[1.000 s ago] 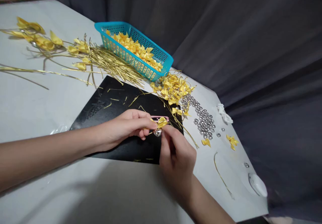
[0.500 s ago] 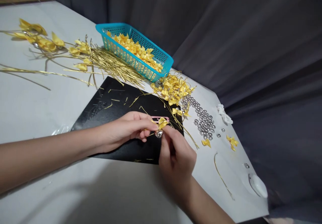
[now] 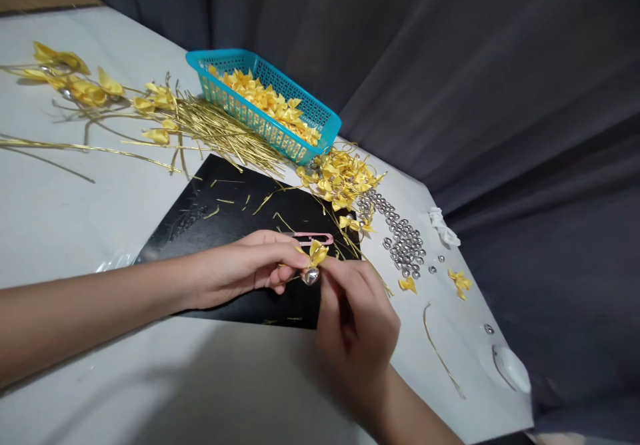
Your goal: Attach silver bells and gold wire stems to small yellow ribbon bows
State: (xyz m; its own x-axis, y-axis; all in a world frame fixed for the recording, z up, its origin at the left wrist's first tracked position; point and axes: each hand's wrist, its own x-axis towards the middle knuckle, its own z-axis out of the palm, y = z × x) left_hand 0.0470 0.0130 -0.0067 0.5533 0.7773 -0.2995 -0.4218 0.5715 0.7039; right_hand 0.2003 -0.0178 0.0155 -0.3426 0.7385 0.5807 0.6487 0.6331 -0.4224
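A small yellow ribbon bow with a shiny silver jingle bell under it is held above a black mat. My left hand pinches the bow's left side between thumb and fingers, and a bit of gold wire pokes out beneath those fingers. From the right, my right hand has thumb and forefinger pinched together at the bow's right edge. Exactly what lies between those fingertips is hidden. Just behind the bow, a pink-handled tool rests on the mat, partly covered.
A blue basket of yellow bows stands at the back, beside a bundle of gold wires. Finished-looking bows with wire are heaped to its right, near scattered silver bells. A loose gold wire lies at the right.
Both hands and the bow have shifted slightly down in the view. My right hand has moved a little right, and more of the bell and the pink tool shows.
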